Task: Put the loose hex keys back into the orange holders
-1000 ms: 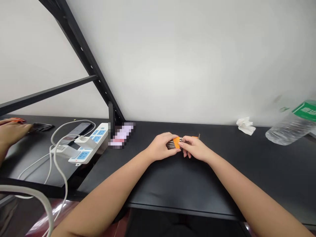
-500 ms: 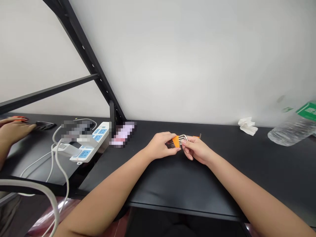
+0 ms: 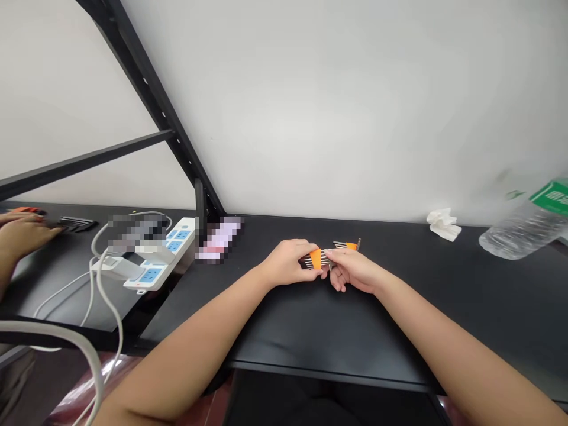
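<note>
Between my two hands is a hex key set (image 3: pixel 315 258), several silver L-shaped keys in an orange holder. My left hand (image 3: pixel 288 262) is closed around the holder's left side, thumb in front and fingers behind. My right hand (image 3: pixel 354 270) pinches the keys at their bent right end with thumb and forefinger, its other fingers curled below. The bends are mostly hidden by the right fingers. Just behind the right hand, a second hex key set (image 3: pixel 351 245) with an orange holder lies on the black table (image 3: pixel 310 331), partly covered by that hand.
A blurred phone-like thing (image 3: pixel 220 236) and a white power strip (image 3: pixel 153 275) with cables lie left. Another person's hand (image 3: pixel 29 234) rests by a dark hex key set (image 3: pixel 77 224). At right are a crumpled tissue (image 3: pixel 444 225) and a plastic bottle (image 3: pixel 519 231). A black metal frame (image 3: pixel 166 112) rises left.
My right thumb and forefinger have shifted over the bent ends, now covering them. The set has turned slightly in my hands. More of the second set shows behind my right hand.
</note>
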### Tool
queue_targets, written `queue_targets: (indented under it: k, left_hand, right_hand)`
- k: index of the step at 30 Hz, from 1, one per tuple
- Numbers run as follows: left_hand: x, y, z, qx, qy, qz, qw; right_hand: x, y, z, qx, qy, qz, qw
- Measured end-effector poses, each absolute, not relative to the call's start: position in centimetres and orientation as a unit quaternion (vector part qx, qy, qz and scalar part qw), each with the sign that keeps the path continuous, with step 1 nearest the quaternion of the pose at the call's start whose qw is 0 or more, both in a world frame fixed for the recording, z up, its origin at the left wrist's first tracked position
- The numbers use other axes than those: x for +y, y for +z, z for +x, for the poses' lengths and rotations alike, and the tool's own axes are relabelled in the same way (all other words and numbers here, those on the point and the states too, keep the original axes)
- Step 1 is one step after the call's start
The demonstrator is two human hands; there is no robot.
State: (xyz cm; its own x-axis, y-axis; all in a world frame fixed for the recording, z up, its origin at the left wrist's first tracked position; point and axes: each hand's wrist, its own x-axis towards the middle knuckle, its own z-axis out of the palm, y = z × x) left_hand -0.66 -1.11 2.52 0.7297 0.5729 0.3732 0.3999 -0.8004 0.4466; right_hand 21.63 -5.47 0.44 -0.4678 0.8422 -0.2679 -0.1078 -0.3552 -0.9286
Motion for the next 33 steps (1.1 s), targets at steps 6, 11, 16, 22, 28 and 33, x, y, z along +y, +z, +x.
queue_targets:
  k: [6,11,16,22,28,33]
  left_hand:
    - [-1.0,2.3,-0.7,0.252,0.238,0.922,0.174]
    - [-0.9,2.7,-0.7,0.258,0.218,0.919,0.205]
    - [-0.9,2.7,-0.8,0.262,0.212,0.924,0.183]
    - [-0.8,2.6,-0.7,0.269,0.201,0.927,0.168]
    - [-0.3,2.6,-1.0,0.270,0.206,0.924,0.175]
    - [-0.5,2.5,-1.1,0.265,0.220,0.916,0.203]
  right_hand:
    - [-5.5,0.5,21.8,-0.443,0.748,-0.385,0.309]
    - [-5.4,0.5,22.2,-0.452,0.723,-0.419,0.312]
    - [-5.5,0.8,22.0,-0.467,0.725,-0.417,0.286]
    - [-5.4,0.6,21.8,-0.470,0.713,-0.432,0.288]
    - [-5.2,0.3,22.2,-0.456,0.717,-0.427,0.309]
    - [-5.2,0.5,22.9,-0.472,0.737,-0.385,0.293]
